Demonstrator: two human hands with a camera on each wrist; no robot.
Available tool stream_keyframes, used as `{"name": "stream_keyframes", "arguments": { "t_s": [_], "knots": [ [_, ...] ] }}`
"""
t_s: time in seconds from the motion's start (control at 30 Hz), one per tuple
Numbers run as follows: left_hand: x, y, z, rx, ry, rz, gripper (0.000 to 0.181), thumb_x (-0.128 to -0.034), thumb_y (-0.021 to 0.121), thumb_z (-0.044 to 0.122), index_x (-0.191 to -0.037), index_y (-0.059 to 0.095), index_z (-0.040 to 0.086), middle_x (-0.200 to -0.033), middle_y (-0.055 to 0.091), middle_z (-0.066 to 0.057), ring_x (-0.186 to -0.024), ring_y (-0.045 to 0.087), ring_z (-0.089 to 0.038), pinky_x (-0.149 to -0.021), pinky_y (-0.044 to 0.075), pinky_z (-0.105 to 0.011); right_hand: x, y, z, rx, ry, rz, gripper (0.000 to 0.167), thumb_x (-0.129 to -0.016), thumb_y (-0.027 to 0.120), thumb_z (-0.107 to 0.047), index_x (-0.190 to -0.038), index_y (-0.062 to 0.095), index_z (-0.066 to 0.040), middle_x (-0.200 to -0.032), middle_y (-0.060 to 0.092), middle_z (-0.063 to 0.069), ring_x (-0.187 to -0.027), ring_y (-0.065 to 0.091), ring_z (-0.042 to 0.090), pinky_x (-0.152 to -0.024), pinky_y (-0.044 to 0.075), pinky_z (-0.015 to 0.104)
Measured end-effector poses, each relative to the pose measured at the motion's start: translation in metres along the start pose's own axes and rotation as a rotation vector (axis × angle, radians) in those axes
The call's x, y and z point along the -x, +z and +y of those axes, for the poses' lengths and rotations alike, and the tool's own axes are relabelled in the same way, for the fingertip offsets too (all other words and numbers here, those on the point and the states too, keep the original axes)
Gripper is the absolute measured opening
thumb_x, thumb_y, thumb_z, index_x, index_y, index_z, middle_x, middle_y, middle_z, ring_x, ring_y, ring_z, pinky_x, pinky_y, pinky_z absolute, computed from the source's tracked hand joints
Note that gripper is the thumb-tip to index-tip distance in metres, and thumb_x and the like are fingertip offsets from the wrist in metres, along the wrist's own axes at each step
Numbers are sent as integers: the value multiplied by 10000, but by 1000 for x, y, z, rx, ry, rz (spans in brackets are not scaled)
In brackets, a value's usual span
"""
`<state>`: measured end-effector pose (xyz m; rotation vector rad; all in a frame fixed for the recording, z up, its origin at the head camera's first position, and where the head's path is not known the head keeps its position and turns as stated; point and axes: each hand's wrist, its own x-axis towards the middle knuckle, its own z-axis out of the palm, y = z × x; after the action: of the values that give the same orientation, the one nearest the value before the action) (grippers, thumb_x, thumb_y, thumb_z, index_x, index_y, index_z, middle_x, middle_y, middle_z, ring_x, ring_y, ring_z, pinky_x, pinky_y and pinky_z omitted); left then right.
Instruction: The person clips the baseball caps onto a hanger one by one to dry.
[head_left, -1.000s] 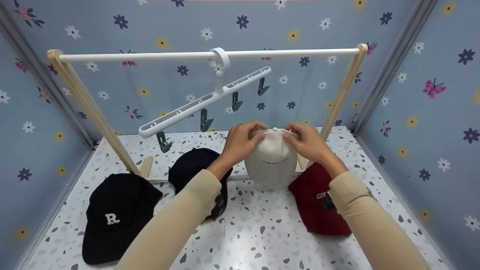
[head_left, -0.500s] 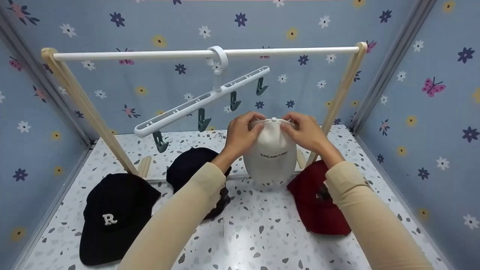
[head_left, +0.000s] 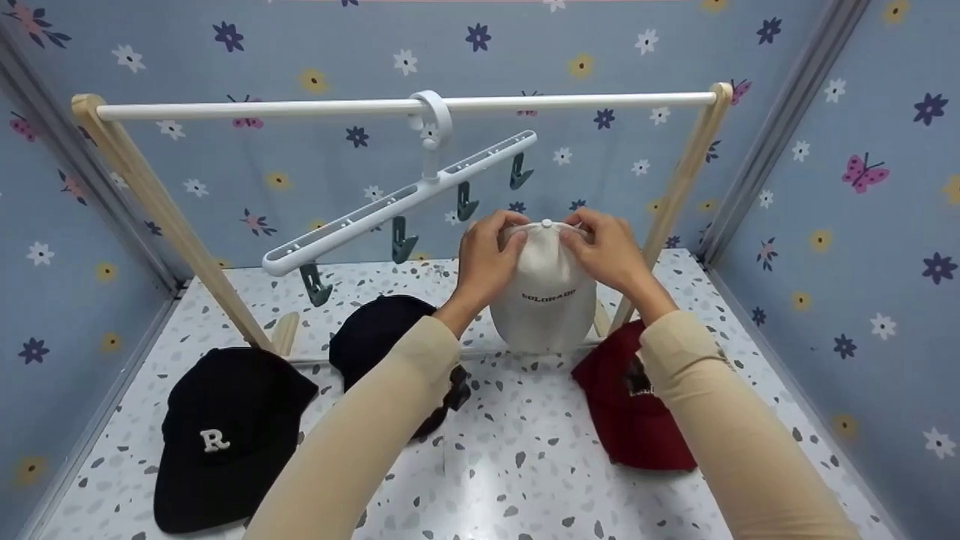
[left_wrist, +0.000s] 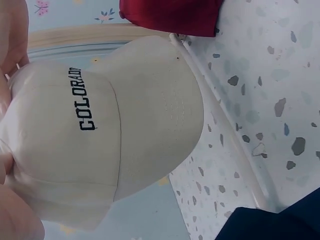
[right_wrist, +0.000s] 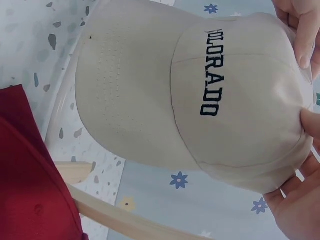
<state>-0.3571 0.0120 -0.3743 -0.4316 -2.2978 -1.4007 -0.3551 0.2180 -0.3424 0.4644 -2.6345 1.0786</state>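
Observation:
A cream baseball cap (head_left: 546, 319) lettered COLORADO hangs brim down between both hands, below the hanger's right end. My left hand (head_left: 486, 255) pinches the left of its crown beside the top button. On the button's other side, my right hand (head_left: 609, 251) pinches the crown between thumb and fingers. The right wrist view shows the cap's brim (right_wrist: 127, 85) lifted off the surface. To the upper left, a white hanger (head_left: 405, 199) with several dark green clips (head_left: 403, 240) hangs by its hook; no cap is in the clips.
The hanger's rack has a white rail (head_left: 262, 109) and wooden legs (head_left: 176, 225). On the speckled surface (head_left: 487, 450) lie a black cap (head_left: 225, 420) with a letter R, a navy cap (head_left: 375, 334) partly behind the left sleeve, and a dark red cap (head_left: 619, 412).
Both hands have raised the cream cap, and its lettering now faces the head camera more fully. The other caps stay where they lay.

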Motion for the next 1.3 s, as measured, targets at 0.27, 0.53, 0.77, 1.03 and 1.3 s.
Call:
{"name": "stream_keyframes", "arguments": {
  "t_s": [0.27, 0.53, 0.77, 1.03, 1.3],
  "knots": [
    [-9, 5, 3, 7, 12, 34, 166, -1059, 666, 147, -1206, 740, 123, -1218, 748, -11, -1170, 604, -219, -1078, 442, -362, -4, 0, -6, 23, 3, 66, 194, -1075, 655, -201, -1167, 740, -54, -1015, 712, 158, -903, 600, 278, -815, 511, 433],
    [-15, 7, 5, -25, -1, 50, 206, -1066, 643, 158, -1258, 666, 87, -1223, 728, -67, -1186, 607, -251, -1082, 442, -396, -9, 0, -8, -2, -15, 96, 166, -1067, 663, -164, -1147, 745, -45, -1011, 700, 157, -921, 593, 275, -839, 486, 428],
    [-22, 10, 6, -19, -64, 38, 320, -1080, 578, 184, -1378, 543, 74, -1224, 689, -121, -1187, 625, -264, -1064, 463, -426, -14, -2, -10, -56, -23, 98, 163, -1066, 659, -138, -1159, 738, -30, -1063, 712, 165, -978, 623, 277, -901, 502, 439],
    [-25, 11, 12, -4, -107, 47, 417, -1086, 550, 198, -1474, 457, 80, -1407, 619, -113, -1322, 596, -261, -1121, 452, -402, -15, -2, -14, -75, -26, 67, 178, -1080, 640, -153, -1188, 730, -44, -1113, 711, 160, -1015, 635, 275, -922, 538, 449],
    [-34, 8, 24, 15, -221, 2, 705, -1064, 567, 368, -1662, 279, 131, -1686, 373, -78, -1499, 431, -306, -1232, 334, -425, -16, -4, -13, -84, -45, 66, 166, -1074, 647, -136, -1177, 736, -43, -1146, 724, 150, -1054, 651, 267, -944, 542, 444]
  ]
}}
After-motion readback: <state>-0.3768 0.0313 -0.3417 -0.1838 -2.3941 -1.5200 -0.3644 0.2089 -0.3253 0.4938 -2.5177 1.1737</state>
